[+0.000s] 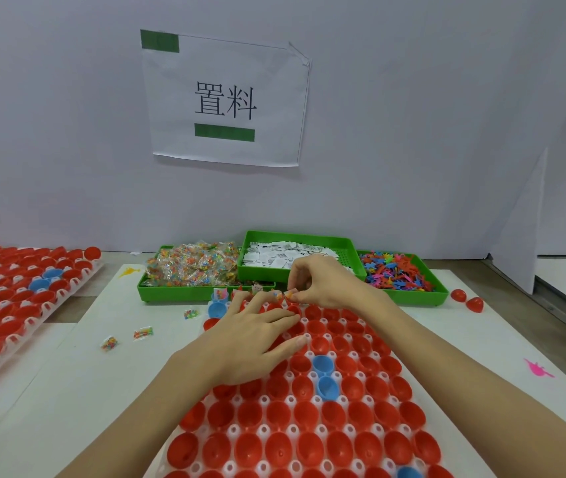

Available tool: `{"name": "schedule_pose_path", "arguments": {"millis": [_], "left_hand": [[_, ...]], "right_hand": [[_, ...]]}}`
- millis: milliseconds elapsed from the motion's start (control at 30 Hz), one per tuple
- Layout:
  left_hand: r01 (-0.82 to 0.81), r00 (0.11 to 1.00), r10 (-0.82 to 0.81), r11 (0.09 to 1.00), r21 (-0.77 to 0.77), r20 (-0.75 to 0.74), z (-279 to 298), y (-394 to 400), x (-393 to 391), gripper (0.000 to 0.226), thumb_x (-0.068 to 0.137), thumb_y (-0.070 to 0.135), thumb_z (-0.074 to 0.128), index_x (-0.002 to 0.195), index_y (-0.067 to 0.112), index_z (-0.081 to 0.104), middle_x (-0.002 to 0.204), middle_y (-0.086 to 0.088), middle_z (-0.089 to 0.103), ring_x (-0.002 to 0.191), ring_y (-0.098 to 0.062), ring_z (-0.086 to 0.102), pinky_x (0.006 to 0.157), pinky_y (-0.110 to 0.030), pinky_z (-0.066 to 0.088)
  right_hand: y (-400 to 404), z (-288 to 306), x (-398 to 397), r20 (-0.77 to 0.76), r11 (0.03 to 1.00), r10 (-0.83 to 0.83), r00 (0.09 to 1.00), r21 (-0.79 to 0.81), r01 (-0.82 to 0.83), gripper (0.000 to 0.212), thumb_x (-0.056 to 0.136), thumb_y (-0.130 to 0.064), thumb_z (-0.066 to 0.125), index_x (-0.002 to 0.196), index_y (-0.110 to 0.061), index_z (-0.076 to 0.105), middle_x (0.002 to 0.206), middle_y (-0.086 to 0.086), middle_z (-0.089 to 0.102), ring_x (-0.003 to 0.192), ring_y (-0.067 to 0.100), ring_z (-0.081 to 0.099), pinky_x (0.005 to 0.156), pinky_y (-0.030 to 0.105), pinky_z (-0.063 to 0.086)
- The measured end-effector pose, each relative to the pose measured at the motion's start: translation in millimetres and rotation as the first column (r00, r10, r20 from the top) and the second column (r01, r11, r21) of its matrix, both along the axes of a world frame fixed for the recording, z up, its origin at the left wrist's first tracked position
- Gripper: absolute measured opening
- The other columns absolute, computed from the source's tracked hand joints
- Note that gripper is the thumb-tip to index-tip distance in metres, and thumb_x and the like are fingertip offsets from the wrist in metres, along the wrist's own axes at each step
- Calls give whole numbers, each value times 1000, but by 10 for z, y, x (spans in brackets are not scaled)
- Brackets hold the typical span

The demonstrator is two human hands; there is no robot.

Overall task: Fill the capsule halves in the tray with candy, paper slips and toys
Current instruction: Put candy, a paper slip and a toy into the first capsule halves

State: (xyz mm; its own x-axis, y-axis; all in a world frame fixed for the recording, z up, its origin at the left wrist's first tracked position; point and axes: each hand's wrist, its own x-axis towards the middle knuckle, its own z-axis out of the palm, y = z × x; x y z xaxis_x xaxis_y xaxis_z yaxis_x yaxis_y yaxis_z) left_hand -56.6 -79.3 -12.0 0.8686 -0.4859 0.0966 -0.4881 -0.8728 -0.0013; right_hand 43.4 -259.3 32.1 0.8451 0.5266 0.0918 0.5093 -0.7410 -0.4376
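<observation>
Capsule halves [307, 446], nearly all red with their hollows up, sit in rows in the white tray [263, 430] nearest the viewer on the white desk [78, 367]. Two blue halves [323, 376] lie among them near the middle of the tray, and another blue one shows at the bottom edge. The left hand [252, 334] rests flat on the far left part of the tray, its fingers [281, 319] stretched out and holding nothing. Just beyond it the right hand [323, 282] hovers over the tray's far rows, its fingers [297, 270] pinching a small candy packet [286, 294]. Three loose candy packets [143, 333] lie on the desk to the left of the tray, and a pink toy [538, 369] lies on the desk to the right. Past the hands stand three green bins side by side: the left one [171, 294] is heaped with candy packets, the middle one [343, 251] holds white paper slips [274, 255], and the right one [423, 297] holds small coloured toys [391, 272]. Two red halves [467, 300] lie on the desk just right of that bin. Far left, a second tray [16, 334] carries more red and blue halves. A paper sign [226, 98] with green tape hangs on the wall behind.
</observation>
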Motion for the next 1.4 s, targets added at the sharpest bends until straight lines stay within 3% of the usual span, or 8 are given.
{"name": "schedule_pose_path", "arguments": {"millis": [200,333,500,767,933,1167,1400], "left_hand": [[-2,1000,2,1000,-5,9,-8,-8,-6,77,98,71,3,156,33,36,156,20,40,149,-10,14,121,-43,0],[-2,1000,2,1000,4,20,-8,-23,-15,76,98,71,2,155,33,36,155,18,40,149,-12,15,123,-44,3],[3,999,-4,1000,10,47,-6,-32,-21,79,97,71,0,154,31,37,152,18,43,147,-11,18,122,-43,7],[0,1000,1,1000,-15,28,-17,-16,-9,76,98,71,1,154,34,37,153,19,42,149,-11,15,122,-42,2],[3,1000,-2,1000,-17,31,-19,-24,-10,78,97,71,0,154,33,38,153,18,42,149,-11,16,121,-42,2],[2,1000,-2,1000,-19,16,-14,-17,-3,81,96,73,-1,155,33,37,154,18,41,148,-10,16,123,-44,4],[0,1000,0,1000,-25,9,-27,-10,2,82,95,74,-1,155,33,36,155,18,40,148,-10,15,122,-43,2]], "right_hand": [[26,48,20,-69,998,-56,996,15,57,14,81,-14,86,89,-14,75,87,0,76,84,13,73,81,31,61],[-53,111,51,-140,1000,5,990,-10,-7,19,82,-16,86,98,-13,77,91,2,78,87,11,74,86,31,61],[-107,118,44,-159,998,59,985,16,-57,15,89,-29,80,100,-19,79,91,-7,78,84,-1,72,84,21,58],[-90,17,56,-115,997,-12,993,78,21,17,87,-20,82,99,-14,72,90,1,79,84,4,75,74,18,58],[-86,9,47,-57,997,-47,997,63,50,11,86,-27,82,87,-18,76,80,-7,77,75,-2,72,69,13,56],[-30,-53,-9,37,993,-94,995,81,91,10,84,-26,84,84,-17,80,77,-7,74,74,5,69,68,19,56],[-30,-26,-41,29,996,-69,997,60,67,16,87,-32,81,91,-16,80,84,-5,76,81,8,70,77,26,60]]}}
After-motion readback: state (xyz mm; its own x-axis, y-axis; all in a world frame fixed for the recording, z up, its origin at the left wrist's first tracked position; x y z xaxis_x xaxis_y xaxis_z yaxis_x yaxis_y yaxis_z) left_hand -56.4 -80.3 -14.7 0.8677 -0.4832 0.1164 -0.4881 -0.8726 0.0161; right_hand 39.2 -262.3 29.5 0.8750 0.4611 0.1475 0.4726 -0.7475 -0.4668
